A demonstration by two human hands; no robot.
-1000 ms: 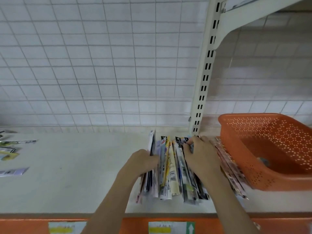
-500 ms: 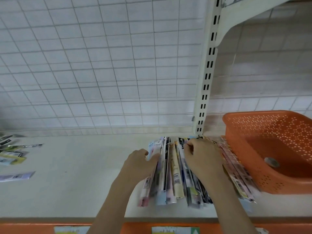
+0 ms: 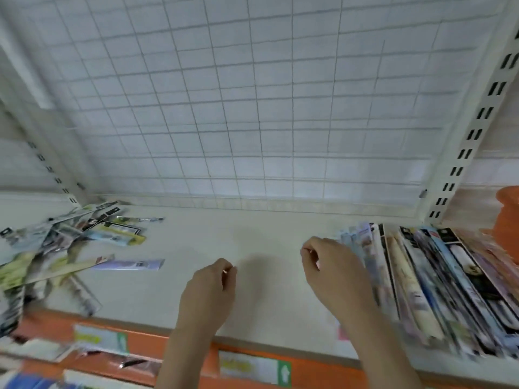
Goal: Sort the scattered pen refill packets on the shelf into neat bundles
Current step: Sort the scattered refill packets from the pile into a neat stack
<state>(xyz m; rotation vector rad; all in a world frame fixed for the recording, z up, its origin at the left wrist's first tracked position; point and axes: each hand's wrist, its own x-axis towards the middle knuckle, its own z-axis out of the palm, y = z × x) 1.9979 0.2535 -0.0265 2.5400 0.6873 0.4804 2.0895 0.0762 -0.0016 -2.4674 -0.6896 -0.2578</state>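
On the pale shelf (image 3: 252, 248) a row of pen refill packets (image 3: 438, 279) stands packed side by side on edge at the right, running from the far wall toward the near lip. The right hand (image 3: 334, 276) rests against the left face of that row, its fingers (image 3: 310, 252) curled in with the thumb; motion blur hides whether they pinch anything. The left hand (image 3: 207, 299) hovers over bare shelf in the middle, apart from any packet, its fingers (image 3: 227, 272) loosely curled and holding nothing. A loose heap of scattered packets (image 3: 64, 248) lies overlapping at the far left. At the right edge an orange basket (image 3: 507, 220) sits just beyond the row. Behind runs a white wire grid (image 3: 266, 108); a slotted upright (image 3: 474, 130) rises at the right.
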